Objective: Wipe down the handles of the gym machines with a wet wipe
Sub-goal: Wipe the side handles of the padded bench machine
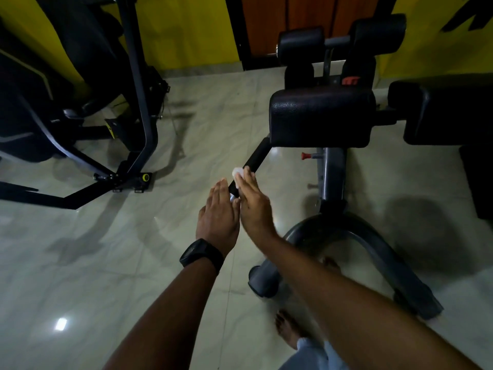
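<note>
A white wipe [237,174] is pressed against a black handle [252,162] by the fingers [249,180] of the right hand [254,206], which lie flat and extended along the bar rather than curled round it; only a bunched end of the wipe is seen past the fingertips. The left hand [217,217] is held just left of the handle, fingers straight and together, grasping nothing, its edge close beside the right hand (whether it touches the bar cannot be told). A black watch [201,255] is worn on the left wrist. The handle slants from the hands up and right, to the underside of a black padded seat [320,116]. The seat belongs to a grey-framed machine [333,182] on the right, with roller pads [301,45] at its far end and a curved base [373,244] nearer. Another dark frame [138,102] stands at the far left. Pale glossy tiles [106,249] cover the floor, and a yellow wall [181,30] is seen at the far side. A bare foot [286,329] is seen near the bottom.
</note>
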A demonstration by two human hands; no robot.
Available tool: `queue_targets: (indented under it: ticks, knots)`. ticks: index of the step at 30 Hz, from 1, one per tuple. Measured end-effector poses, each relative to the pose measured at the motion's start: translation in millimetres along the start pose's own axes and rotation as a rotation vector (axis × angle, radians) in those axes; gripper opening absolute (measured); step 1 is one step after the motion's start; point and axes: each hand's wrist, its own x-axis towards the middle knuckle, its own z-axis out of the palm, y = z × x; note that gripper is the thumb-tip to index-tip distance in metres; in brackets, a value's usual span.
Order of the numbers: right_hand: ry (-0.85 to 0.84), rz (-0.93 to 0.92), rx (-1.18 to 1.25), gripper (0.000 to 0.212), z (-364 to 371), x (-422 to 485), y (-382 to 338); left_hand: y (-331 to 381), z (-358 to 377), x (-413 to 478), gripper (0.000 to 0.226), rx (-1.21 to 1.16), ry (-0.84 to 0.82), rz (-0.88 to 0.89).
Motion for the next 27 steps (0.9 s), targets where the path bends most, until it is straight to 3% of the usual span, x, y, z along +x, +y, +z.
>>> queue_targets:
  ticks: [4, 9, 14, 16, 19, 21, 25, 27]
  knots:
    - [0.186, 0.506, 0.422, 0.045, 13, 5, -32, -6, -5, -3, 0.058, 0.005, -0.05, 0.045]
    - [0.257, 0.705, 0.635, 0.025, 3, 15, -39, -7, -8, -3, 0.057, 0.024, -0.038, 0.067]
    - [0.223, 0.998, 0.94, 0.026, -1, 30, -38, -6, -7, -5, 0.055, 0.028, -0.026, 0.059]
    - [0.191, 1.033, 0.972, 0.028, -6, 26, -41, -5, -7, -5, 0.055, 0.036, -0.021, 0.057]
    - [0.109, 1.01, 1.09, 0.02, -13, 15, -49, -4, -5, -5, 0.055, 0.049, -0.021, 0.051]
    - [0.108, 0.896, 1.055, 0.032, -12, 10, -56, -4, -4, -6, 0.056, 0.046, -0.022, 0.047]
    - [0.215, 0.441, 0.333, 0.041, -7, 13, -54, -4, -6, -8, 0.055, 0.029, -0.017, 0.065]
    - [0.105, 0.169, 0.061, 0.041, -9, 20, -44, -5, -6, -8, 0.055, 0.027, -0.022, 0.061]
